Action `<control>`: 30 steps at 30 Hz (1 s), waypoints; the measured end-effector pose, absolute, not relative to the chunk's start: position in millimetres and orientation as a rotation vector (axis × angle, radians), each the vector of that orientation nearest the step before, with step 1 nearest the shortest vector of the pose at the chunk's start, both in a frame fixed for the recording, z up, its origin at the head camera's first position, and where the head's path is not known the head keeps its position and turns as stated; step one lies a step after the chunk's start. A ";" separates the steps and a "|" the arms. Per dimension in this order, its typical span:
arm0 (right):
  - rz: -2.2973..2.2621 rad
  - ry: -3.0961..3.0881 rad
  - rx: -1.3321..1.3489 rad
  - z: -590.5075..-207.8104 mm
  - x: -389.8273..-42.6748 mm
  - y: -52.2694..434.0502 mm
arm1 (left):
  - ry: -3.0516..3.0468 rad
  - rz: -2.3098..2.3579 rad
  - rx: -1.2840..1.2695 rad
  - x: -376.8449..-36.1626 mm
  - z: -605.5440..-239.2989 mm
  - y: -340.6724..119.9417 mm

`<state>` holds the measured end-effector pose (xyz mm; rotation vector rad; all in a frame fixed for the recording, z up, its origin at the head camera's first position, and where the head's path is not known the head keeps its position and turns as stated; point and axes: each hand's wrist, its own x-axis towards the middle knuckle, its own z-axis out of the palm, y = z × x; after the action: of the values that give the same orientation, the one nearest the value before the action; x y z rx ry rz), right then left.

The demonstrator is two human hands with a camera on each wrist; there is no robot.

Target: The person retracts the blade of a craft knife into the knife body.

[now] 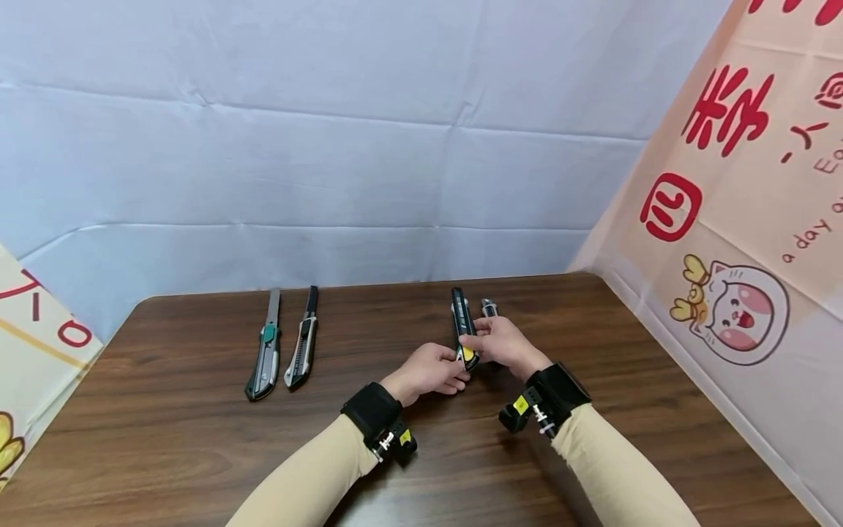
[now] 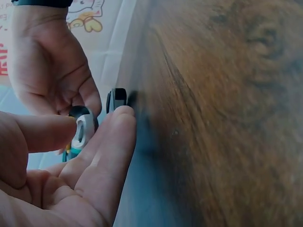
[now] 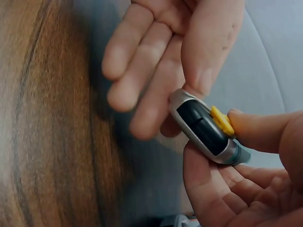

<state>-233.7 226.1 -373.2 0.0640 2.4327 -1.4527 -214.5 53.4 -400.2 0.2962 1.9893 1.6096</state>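
A black utility knife [image 1: 463, 326] with a yellow slider [image 3: 221, 120] is held just above the brown table [image 1: 197, 439], right of centre. My left hand [image 1: 454, 369] pinches its near end between thumb and fingers. My right hand [image 1: 477, 340] grips the body, with its thumb [image 3: 255, 130] on the yellow slider. In the left wrist view the knife's grey end cap [image 2: 84, 130] shows between my left thumb [image 2: 42, 132] and fingers. A second knife [image 1: 487, 307] lies on the table just behind my right hand, mostly hidden.
Two more utility knives lie side by side at the left: a grey one with a green slider [image 1: 266, 348] and a black-and-silver one [image 1: 303, 344]. A white cloth backdrop [image 1: 329, 146] rises behind the table. A printed banner [image 1: 724, 256] hangs along the right edge.
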 end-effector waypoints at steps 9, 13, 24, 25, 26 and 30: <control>-1.166 2.605 0.081 -374.1 -241.7 218.1 | 2.025 1.636 0.278 -216.1 -401.5 39.4; -1.050 2.656 0.136 -379.7 -247.6 215.6 | 2.026 1.681 0.271 -216.3 -402.3 34.2; -0.869 2.708 0.157 -375.8 -250.1 212.4 | 2.039 1.688 0.261 -212.6 -400.5 21.5; -0.841 2.721 0.151 -375.0 -250.1 211.8 | 2.040 1.686 0.261 -212.5 -400.3 20.6; -0.810 2.736 0.136 -374.4 -250.1 211.4 | 2.039 1.685 0.261 -212.3 -400.0 19.6; -0.711 2.779 0.104 -372.5 -250.4 208.4 | 2.039 1.690 0.265 -211.8 -399.3 15.9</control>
<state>-250.4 208.4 -372.5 0.1041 2.7790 -0.7108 -211.8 15.9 -399.3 0.2653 2.0391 1.6901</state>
